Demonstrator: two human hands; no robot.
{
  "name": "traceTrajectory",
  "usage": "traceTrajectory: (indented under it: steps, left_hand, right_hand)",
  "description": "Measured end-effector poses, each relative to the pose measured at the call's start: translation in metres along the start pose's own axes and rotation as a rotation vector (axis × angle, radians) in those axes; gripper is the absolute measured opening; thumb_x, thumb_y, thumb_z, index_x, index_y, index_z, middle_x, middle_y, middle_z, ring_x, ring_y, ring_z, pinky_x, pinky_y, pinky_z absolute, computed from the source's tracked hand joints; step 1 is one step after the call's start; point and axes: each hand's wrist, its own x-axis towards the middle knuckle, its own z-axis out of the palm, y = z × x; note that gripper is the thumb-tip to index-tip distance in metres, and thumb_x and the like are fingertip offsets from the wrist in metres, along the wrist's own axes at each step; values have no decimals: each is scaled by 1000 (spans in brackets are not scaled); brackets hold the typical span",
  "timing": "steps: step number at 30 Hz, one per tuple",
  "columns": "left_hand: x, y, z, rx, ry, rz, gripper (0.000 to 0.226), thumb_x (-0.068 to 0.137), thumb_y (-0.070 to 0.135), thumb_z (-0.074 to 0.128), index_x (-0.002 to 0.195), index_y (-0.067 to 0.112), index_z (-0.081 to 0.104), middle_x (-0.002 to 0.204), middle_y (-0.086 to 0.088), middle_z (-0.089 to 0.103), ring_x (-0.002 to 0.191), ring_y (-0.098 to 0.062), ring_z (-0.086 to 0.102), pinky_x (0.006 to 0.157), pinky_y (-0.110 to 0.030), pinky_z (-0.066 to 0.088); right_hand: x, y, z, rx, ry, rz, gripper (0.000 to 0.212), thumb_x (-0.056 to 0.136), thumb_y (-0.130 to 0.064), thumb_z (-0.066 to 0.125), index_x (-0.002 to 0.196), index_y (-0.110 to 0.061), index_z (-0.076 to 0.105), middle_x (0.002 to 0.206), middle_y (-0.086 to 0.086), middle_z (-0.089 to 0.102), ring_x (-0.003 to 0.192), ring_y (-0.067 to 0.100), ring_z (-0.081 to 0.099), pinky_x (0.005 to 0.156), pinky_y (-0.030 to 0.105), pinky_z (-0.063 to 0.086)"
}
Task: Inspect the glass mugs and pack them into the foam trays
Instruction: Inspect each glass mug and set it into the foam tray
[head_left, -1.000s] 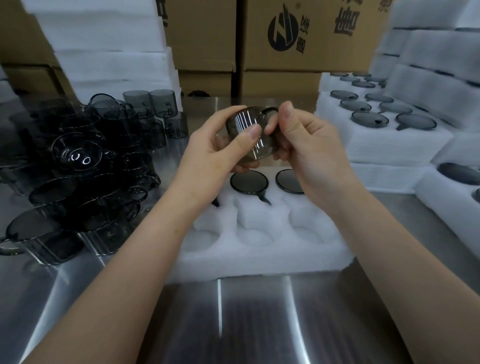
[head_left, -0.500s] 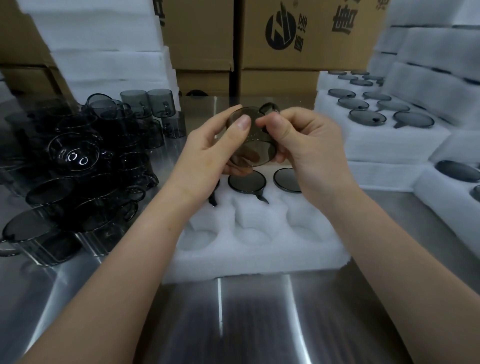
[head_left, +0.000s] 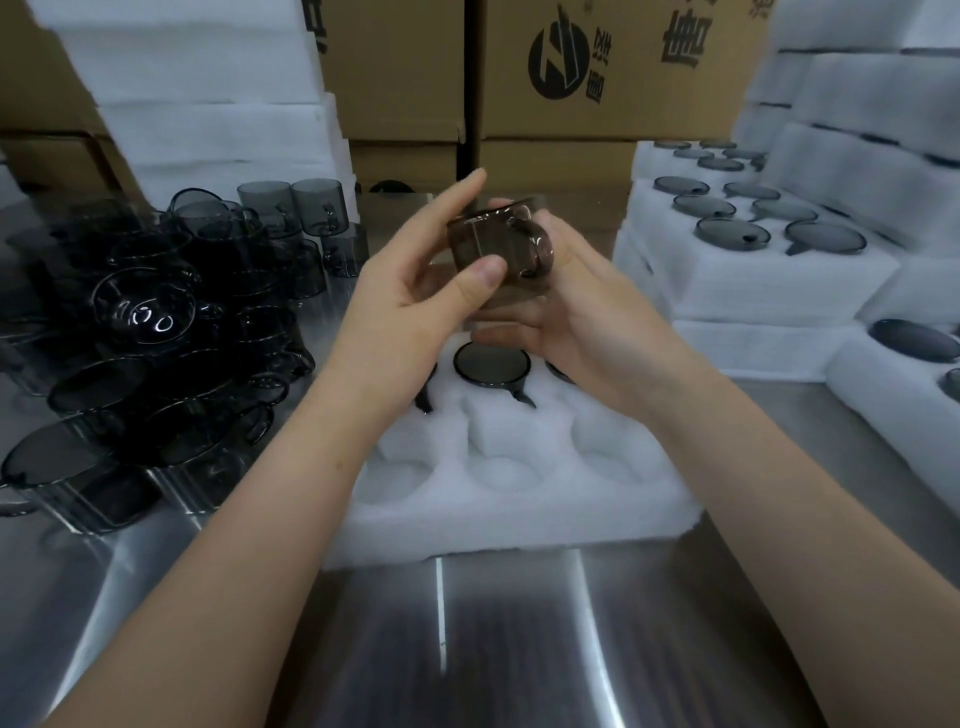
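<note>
A white foam tray (head_left: 519, 499) lies on a steel table (head_left: 467, 649), the centre of a crowded packing bench. To the left of the tray, a heap of loose smoked-glass mugs (head_left: 156, 332) is piled, some upright and many on their sides. To its right, filled foam trays (head_left: 753, 270) stand stacked with mug rims showing in their pockets, and behind it rise printed cardboard boxes (head_left: 571, 78) and a stack of blank foam sheets (head_left: 208, 104). In the tray's far row a packed mug (head_left: 491, 364) sits in the middle pocket, with dark rims partly hidden under the hands on either side of it; the near row of pockets is bare foam.

Above the tray's far row, both hands lift a single smoked-glass mug (head_left: 488, 249) clear of the foam. It is held roughly level, tipped a little, its handle turned to the right and toward the camera; which end is the mouth cannot be told. The left hand (head_left: 415, 291) pinches the mug's left side, thumb pressed on the near wall and fingers raised behind. The right hand (head_left: 582, 301) cups it from below and the right, palm up, fingers loosely curled under the glass.
</note>
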Motion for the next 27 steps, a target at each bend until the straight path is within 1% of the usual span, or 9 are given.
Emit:
traceTrajectory:
  steps: [3,6,12,15,18,21,23,25,27]
  left_hand:
    - [-1,3,3,215,83,80,51,89,16,64,137,27,49,132,4,54,121,-9,55,101,-36,48]
    - [-3,6,5,379,89,148,53,84,15,62,134,27,52,131,7,52,123,-6,49,104,-33,44]
    - [-5,10,15,471,19,155,57,75,21,75,127,18,54,115,15,58,109,-1,56,96,-26,47]
    - [-4,12,14,450,63,166,52,69,20,78,116,25,56,103,23,59,100,-2,59,91,-27,50]
    - [-3,12,13,350,62,131,54,65,15,82,111,27,56,102,18,62,99,-1,61,92,-26,51]
    - [-2,10,13,246,59,102,55,63,12,87,108,23,57,105,14,63,102,-3,62,92,-22,51]
    - [-2,8,11,200,56,82,57,63,6,88,107,21,56,106,13,63,103,-3,63,91,-21,51]
    - [-1,6,9,166,38,81,57,63,4,87,106,23,54,107,13,63,104,-5,63,90,-24,52]
    - [-1,4,8,132,21,89,57,63,6,86,103,27,51,107,13,63,105,-7,63,90,-26,52]
  right_hand:
    - [-1,0,0,-28,81,-52,37,95,-40,54,125,-19,53,111,11,71,94,34,72,80,45,58]
    - [-2,3,1,-202,194,-161,26,92,-37,62,113,-23,54,87,-1,75,78,23,74,66,36,59]
    - [-4,3,8,-596,290,-311,27,87,-53,53,98,-34,37,77,-37,59,72,-8,60,62,16,48]
    - [-4,7,7,-653,278,-306,26,94,-49,45,109,-28,41,81,-27,59,76,-9,58,62,12,46]
    - [-5,7,9,-660,292,-302,39,96,-46,40,125,-22,50,92,-21,60,88,-10,57,76,11,46]
    - [-3,4,9,-616,360,-345,40,97,-39,38,126,-20,58,106,-19,61,105,-3,57,95,26,47]
    - [-4,3,9,-536,365,-351,36,99,-34,38,122,-20,62,110,-13,63,106,6,61,87,34,54]
    - [-5,2,9,-440,341,-335,31,103,-30,38,122,-24,62,111,-9,65,101,8,66,70,31,58]
    - [-6,0,8,-385,332,-315,30,106,-27,37,123,-26,61,112,-4,67,101,14,69,69,36,60]
